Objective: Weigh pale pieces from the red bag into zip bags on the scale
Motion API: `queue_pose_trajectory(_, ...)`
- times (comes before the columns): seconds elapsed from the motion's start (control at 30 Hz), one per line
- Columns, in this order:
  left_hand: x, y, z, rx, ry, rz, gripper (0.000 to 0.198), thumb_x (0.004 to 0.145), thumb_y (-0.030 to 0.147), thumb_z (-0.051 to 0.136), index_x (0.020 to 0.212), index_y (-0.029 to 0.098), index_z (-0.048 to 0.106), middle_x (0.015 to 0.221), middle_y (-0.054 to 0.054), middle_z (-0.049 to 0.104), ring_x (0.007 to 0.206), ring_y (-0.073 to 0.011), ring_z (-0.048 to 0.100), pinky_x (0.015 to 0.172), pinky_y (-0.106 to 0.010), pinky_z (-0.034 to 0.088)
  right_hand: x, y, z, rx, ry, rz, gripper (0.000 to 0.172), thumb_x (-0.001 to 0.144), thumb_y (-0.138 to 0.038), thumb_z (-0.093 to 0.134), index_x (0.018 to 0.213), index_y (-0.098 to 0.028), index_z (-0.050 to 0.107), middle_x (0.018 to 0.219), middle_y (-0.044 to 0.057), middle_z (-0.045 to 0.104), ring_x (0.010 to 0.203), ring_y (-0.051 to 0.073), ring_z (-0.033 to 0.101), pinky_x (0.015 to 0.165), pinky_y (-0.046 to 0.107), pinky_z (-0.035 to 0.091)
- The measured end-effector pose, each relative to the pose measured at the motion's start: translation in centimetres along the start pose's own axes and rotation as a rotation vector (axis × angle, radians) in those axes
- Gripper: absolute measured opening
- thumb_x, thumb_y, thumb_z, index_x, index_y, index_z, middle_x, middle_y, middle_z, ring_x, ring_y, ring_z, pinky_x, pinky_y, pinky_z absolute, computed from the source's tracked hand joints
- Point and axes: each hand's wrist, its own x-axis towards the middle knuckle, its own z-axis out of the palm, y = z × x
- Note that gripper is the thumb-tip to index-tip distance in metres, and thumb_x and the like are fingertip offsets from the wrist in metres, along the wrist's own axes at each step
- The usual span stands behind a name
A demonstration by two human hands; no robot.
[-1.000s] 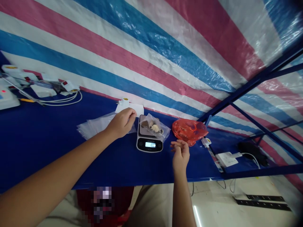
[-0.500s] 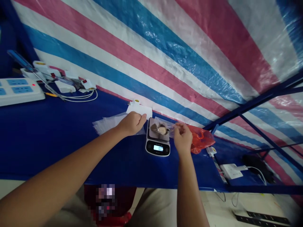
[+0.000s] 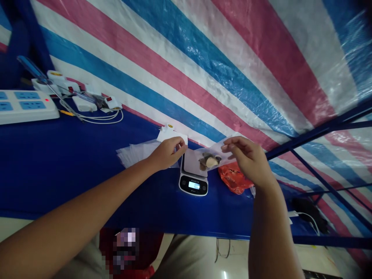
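Note:
My right hand (image 3: 247, 157) pinches the upper edge of a clear plastic bag (image 3: 225, 146). Inside it lie a pale slice (image 3: 213, 162) and several dark brown pieces, whose kind I cannot make out. The bag is tilted, its filled end over the right side of a small digital kitchen scale (image 3: 194, 185) with a lit display. At the scale's left edge, my left hand (image 3: 170, 152) is closed, fingers curled and thumb against them; what they hold, if anything, is hidden. Beneath that hand, a fanned stack of clear bags (image 3: 136, 151) lies on the blue table (image 3: 87, 166).
A red plastic bag (image 3: 235, 178) lies right of the scale. Behind the left hand is a white box (image 3: 171, 134). A power strip (image 3: 29, 106), cables and a blue-handled screwdriver (image 3: 33, 69) are at the far left. Blue metal bars (image 3: 308, 141) cross on the right.
My right hand has lifted the bag with the pieces off the middle of the scale, up and to the right. My left hand stays beside the scale, its fingers slightly shifted.

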Motion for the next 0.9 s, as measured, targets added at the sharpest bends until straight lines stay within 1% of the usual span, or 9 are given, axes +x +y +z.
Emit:
queue_pose_trajectory(0.07, -0.2, 0.2, 0.3, -0.137, -0.047, -0.052, 0.023, 0.095, 0.04, 0.052, 0.101, 0.02, 0.059, 0.097, -0.005, 0.067, 0.083, -0.0157, 0.062, 0.065, -0.027, 0.046, -0.5, -0.3, 0.4, -0.011, -0.033, -0.011, 0.022, 0.094, -0.031, 0.054, 0.102, -0.02, 0.072, 0.091, 0.004, 0.075, 0.087, 0.021, 0.071, 0.078, 0.034, 0.054)
queue_pose_trajectory(0.17, -0.5, 0.6, 0.6, -0.212, -0.147, -0.046, 0.034, 0.086, 0.037, 0.064, 0.116, 0.023, 0.057, 0.12, -0.008, 0.065, 0.099, -0.0186, 0.064, 0.072, -0.028, 0.052, -1.1, -0.9, 0.6, -0.039, -0.069, -0.031, 0.022, 0.095, -0.029, 0.053, 0.1, -0.021, 0.073, 0.09, 0.002, 0.074, 0.083, 0.019, 0.07, 0.076, 0.032, 0.052)
queue_pose_trajectory(0.23, -0.6, 0.6, 0.8, -0.208, -0.181, -0.021, 0.035, 0.086, 0.037, 0.065, 0.117, 0.024, 0.056, 0.123, -0.008, 0.064, 0.103, -0.0194, 0.064, 0.075, -0.03, 0.053, -1.2, -1.3, 0.6, -0.034, -0.064, -0.023, 0.022, 0.094, -0.03, 0.054, 0.099, -0.02, 0.073, 0.089, 0.003, 0.074, 0.082, 0.019, 0.069, 0.074, 0.031, 0.052)
queue_pose_trajectory(0.33, -0.5, 0.1, 0.9, -0.18, -0.096, -0.031, 0.026, 0.091, 0.037, 0.058, 0.111, 0.022, 0.057, 0.114, -0.007, 0.067, 0.102, -0.0192, 0.064, 0.077, -0.031, 0.052, -0.5, -0.9, 0.9, 0.098, 0.015, 0.042, 0.023, 0.092, -0.034, 0.056, 0.097, -0.019, 0.072, 0.091, 0.004, 0.074, 0.08, 0.019, 0.07, 0.069, 0.029, 0.054)
queue_pose_trajectory(0.47, 0.0, -0.8, 0.9, -0.116, 0.06, -0.061, 0.02, 0.092, 0.034, 0.054, 0.106, 0.02, 0.058, 0.105, -0.006, 0.067, 0.096, -0.0179, 0.064, 0.077, -0.032, 0.051, 0.1, 2.5, 2.9, 0.414, 0.277, 0.277, 0.029, 0.078, -0.039, 0.067, 0.098, -0.018, 0.066, 0.09, 0.004, 0.074, 0.067, 0.017, 0.069, 0.055, 0.027, 0.054)
queue_pose_trajectory(0.57, 0.2, -1.1, 0.8, -0.075, 0.087, -0.072, 0.017, 0.091, 0.031, 0.054, 0.104, 0.02, 0.057, 0.104, -0.005, 0.067, 0.092, -0.0169, 0.064, 0.073, -0.03, 0.049, -1.5, 6.2, 5.2, 0.6, 0.346, 0.564, 0.039, 0.067, -0.036, 0.073, 0.1, -0.017, 0.063, 0.079, 0.003, 0.072, 0.055, 0.016, 0.064, 0.049, 0.027, 0.053)
queue_pose_trajectory(0.67, 0.2, -1.2, 0.7, -0.041, 0.078, -0.08, 0.017, 0.089, 0.029, 0.054, 0.104, 0.02, 0.057, 0.103, -0.005, 0.067, 0.09, -0.0168, 0.064, 0.072, -0.03, 0.049, -4.4, 9.0, 7.1, 0.688, 0.354, 0.731, 0.052, 0.063, -0.038, 0.077, 0.108, -0.018, 0.06, 0.081, 0.004, 0.074, 0.06, 0.018, 0.069, 0.047, 0.026, 0.053)
queue_pose_trajectory(0.8, 0.2, -1.4, 0.8, 0.011, 0.089, -0.095, 0.015, 0.089, 0.028, 0.054, 0.101, 0.02, 0.058, 0.099, -0.004, 0.068, 0.085, -0.0161, 0.064, 0.071, -0.03, 0.048, -7.8, 11.1, 8.3, 0.723, 0.447, 0.762, 0.058, 0.063, -0.051, 0.079, 0.108, -0.02, 0.06, 0.082, 0.003, 0.073, 0.057, 0.018, 0.068, 0.041, 0.022, 0.045)
queue_pose_trajectory(0.9, 0.2, -1.7, 0.9, 0.038, 0.121, -0.107, 0.015, 0.089, 0.029, 0.053, 0.1, 0.02, 0.059, 0.094, -0.004, 0.069, 0.08, -0.0152, 0.063, 0.068, -0.029, 0.047, -9.4, 12.1, 9.5, 0.705, 0.539, 0.737, 0.055, 0.064, -0.058, 0.077, 0.099, -0.019, 0.061, 0.072, 0.0, 0.068, 0.05, 0.015, 0.061, 0.038, 0.022, 0.038)
